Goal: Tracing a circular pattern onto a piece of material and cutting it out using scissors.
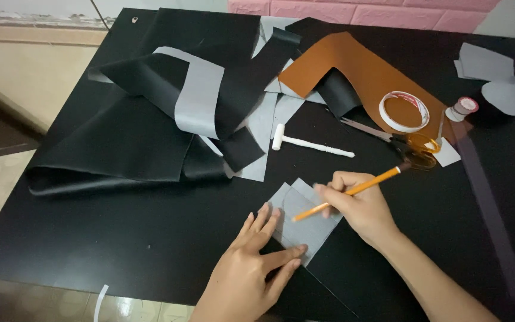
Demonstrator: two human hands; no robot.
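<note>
**Head view: pencil on a grey piece, both hands at work**

Head camera looks down at a grey cut piece point(305, 220), which lies flat on the black table point(120, 238) a little below the centre of the picture. The right hand point(359, 206) has its fingers closed around an orange pencil point(347, 193); the pencil is tilted, its tip is on the grey piece and its dark end points toward 2 o'clock. The left hand point(254, 262) lies flat at 7 o'clock from the piece, fingers spread and open, with the fingertips pressing on the near-left edge of the piece. It grips nothing.

At 12 o'clock from the piece lies a small white mallet point(305, 143). At 2 o'clock there are scissors point(400, 143) with amber handles, just beside the end of the pencil. Above them a roll of white tape point(404, 111) rests on a brown sheet point(353, 65). To the right of the tape stands a small spool point(464, 108), and farther at 2 o'clock lie more grey cut shapes point(508, 92).

At 10 to 11 o'clock a big heap of black sheet material point(126, 131) is folded over itself, with grey strips point(201, 95) among it. A pink wall point(359, 9) shows at the top edge.
</note>
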